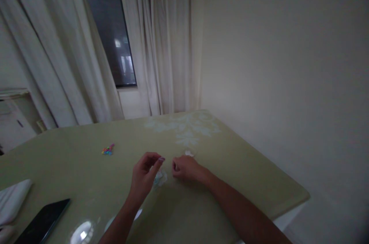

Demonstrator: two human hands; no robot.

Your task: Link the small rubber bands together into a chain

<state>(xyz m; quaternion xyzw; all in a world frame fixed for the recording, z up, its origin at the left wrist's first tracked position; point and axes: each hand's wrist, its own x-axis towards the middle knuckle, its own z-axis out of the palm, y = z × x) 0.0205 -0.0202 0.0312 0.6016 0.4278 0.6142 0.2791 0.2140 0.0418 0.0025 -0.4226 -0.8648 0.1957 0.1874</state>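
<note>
Raised just over the table, my left hand [145, 174] pinches a small pale purple piece [162, 159] between thumb and index finger; its kind is too small to make out. My right hand [186, 167] is closed beside it, a short gap apart, with the fingers curled inward. Whatever it may hold is hidden. Below and between the hands lies a crumpled clear plastic bag or wrapper [161, 178]. A small white scrap [189, 153] shows just behind my right hand. Off to the left on the table is a little heap of colourful small pieces [108, 150].
A black phone or tablet [43, 221] and a white box-like object [14, 201] lie at the table's left front. Light glares off the green tabletop [83, 232] near the front. A wall [273, 82] borders the right side; curtains [167, 44] hang behind.
</note>
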